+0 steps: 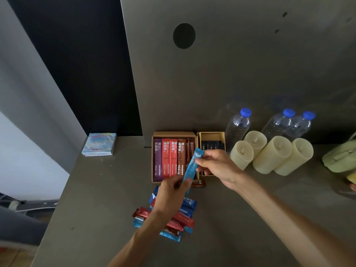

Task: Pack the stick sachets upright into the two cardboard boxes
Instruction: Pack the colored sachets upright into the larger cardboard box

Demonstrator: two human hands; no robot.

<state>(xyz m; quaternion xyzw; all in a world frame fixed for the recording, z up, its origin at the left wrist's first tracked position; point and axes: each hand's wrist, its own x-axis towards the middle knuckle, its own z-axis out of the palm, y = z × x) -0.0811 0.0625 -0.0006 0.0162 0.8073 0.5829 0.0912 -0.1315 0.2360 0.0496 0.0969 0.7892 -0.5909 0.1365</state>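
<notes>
Both hands on one long light-blue foil stick sachet (191,166), held slanted in the air above the near-right corner of the larger open brown cardboard box (174,134). Left hand (171,191) pinches its lower end, fingers curled shut on it; right hand (217,165) pinches the upper end between thumb and fingertips.

Larger box: purple, red and brown sachets in a row, a narrow slot left at its right wall. Smaller open cardboard box (221,134) touching it on the right, dark sachets inside, partly hidden by the right hand.

Loose heap of red and blue sachets (183,218) on the grey tabletop (96,189), nearer the person.

Risks, as judged: slot looks tight; forcing the sachet could buckle it or tip neighbours. Cream pillar candles (273,155) stand near the right wrist; a wide swing could knock them.
</notes>
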